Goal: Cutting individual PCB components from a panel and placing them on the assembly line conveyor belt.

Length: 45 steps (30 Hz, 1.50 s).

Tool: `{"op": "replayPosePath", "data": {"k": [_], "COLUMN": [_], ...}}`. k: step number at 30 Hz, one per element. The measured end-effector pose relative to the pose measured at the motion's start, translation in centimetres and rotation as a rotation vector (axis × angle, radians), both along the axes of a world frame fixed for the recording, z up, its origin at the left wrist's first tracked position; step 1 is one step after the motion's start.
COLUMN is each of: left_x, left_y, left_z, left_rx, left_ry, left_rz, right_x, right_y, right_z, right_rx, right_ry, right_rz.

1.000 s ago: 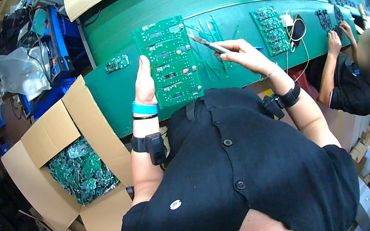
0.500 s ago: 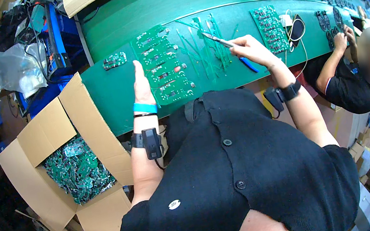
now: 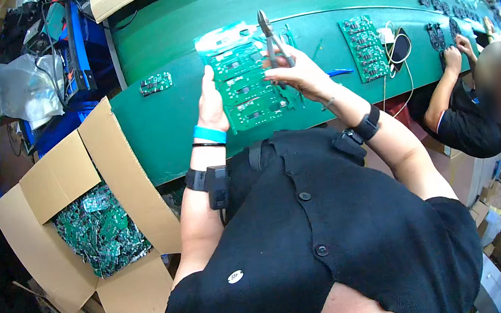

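Panel (image 3: 250, 88) over bench (image 3: 175, 125). Left hand (image 3: 212, 107) at its left edge; pinching or merely touching, cannot tell. Right hand (image 3: 295, 73), at its right edge, curled around cutters (image 3: 265, 28), tips by its far right corner. Risk: a slipping grip could let cutters scrape parts. Left of panel: open box (image 3: 130, 174), heaped with loose boards (image 3: 103, 233); bag (image 3: 30, 89), contents unclear.

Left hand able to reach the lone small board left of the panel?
Probably yes: the small board lies left of the left hand, nothing visible between them, though that hand is at the panel.
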<state>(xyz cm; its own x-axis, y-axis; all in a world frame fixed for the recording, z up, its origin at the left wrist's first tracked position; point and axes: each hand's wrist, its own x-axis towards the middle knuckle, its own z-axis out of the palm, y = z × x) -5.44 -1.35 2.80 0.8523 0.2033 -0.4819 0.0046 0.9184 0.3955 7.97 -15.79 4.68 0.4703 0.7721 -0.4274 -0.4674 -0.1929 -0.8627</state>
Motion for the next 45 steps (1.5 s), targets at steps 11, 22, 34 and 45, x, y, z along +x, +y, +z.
{"op": "replayPosePath", "data": {"k": [11,22,34,45], "left_x": [1.0,-1.8,-1.4,-1.5], "left_y": [-3.5,0.1,-0.1,-0.4], "left_z": [0.5,2.6,3.9,1.5], "left_rx": [0.007,0.229,0.395,0.079], "left_ry": [-0.238,0.176,0.100,0.039], "left_rz": [0.194,0.225,0.140,0.074], "right_x": [-3.1,1.7,1.4,2.2], "right_y": [3.5,-3.8,-4.4,-4.9], "right_z": [3.4,4.9,4.3,4.3], "right_rx": [0.125,-0.268,-0.246,-0.081], "right_ry": [-1.109,-0.609,-0.431,-0.009], "right_rz": [0.086,0.329,0.385,0.417]}}
